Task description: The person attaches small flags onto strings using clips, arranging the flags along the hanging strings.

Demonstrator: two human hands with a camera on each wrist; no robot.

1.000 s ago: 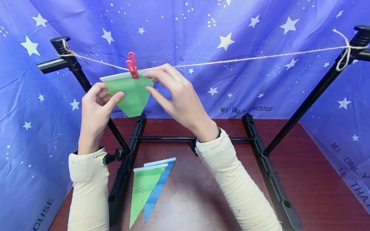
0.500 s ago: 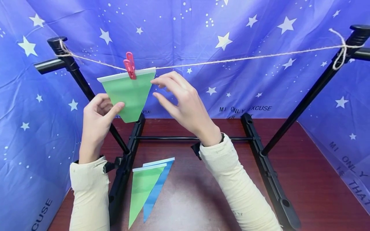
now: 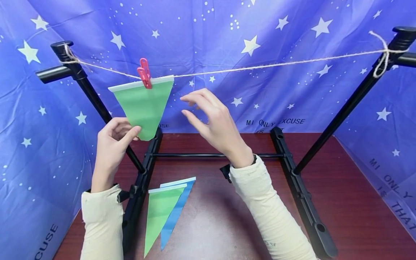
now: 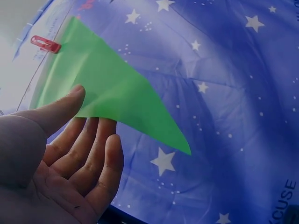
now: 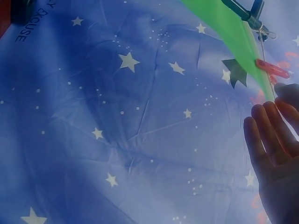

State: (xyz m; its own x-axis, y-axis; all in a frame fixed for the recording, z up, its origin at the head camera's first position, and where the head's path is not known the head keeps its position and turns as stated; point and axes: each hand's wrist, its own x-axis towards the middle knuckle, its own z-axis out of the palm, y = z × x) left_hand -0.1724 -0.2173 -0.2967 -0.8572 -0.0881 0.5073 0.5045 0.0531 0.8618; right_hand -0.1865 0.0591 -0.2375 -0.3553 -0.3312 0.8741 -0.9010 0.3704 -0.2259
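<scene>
A green pennant (image 3: 146, 103) with a white top strip hangs from a twine line (image 3: 276, 65), fastened by a red clothespin (image 3: 145, 74). My left hand (image 3: 112, 146) holds its left edge low down, thumb across the front and fingers behind. The left wrist view shows the thumb (image 4: 70, 100) over the green sheet, whose pointed tip (image 4: 184, 147) leans away. To the right of the pennant my right hand (image 3: 214, 122) is in the air, fingers loosely bent and holding nothing. Below, a second green pennant (image 3: 162, 209) overlaps a blue pennant (image 3: 182, 213) on the table.
The twine is tied to two black posts (image 3: 94, 97) of a stand, whose base rails (image 3: 302, 195) and crossbar (image 3: 195, 155) sit on the reddish-brown table (image 3: 351, 202). A blue star-printed cloth (image 3: 208, 36) surrounds the back and sides.
My right hand has let go of the pennant's upper right edge and moved right and down. My left hand has slid down the left edge; the pennant's lower end now hangs lower.
</scene>
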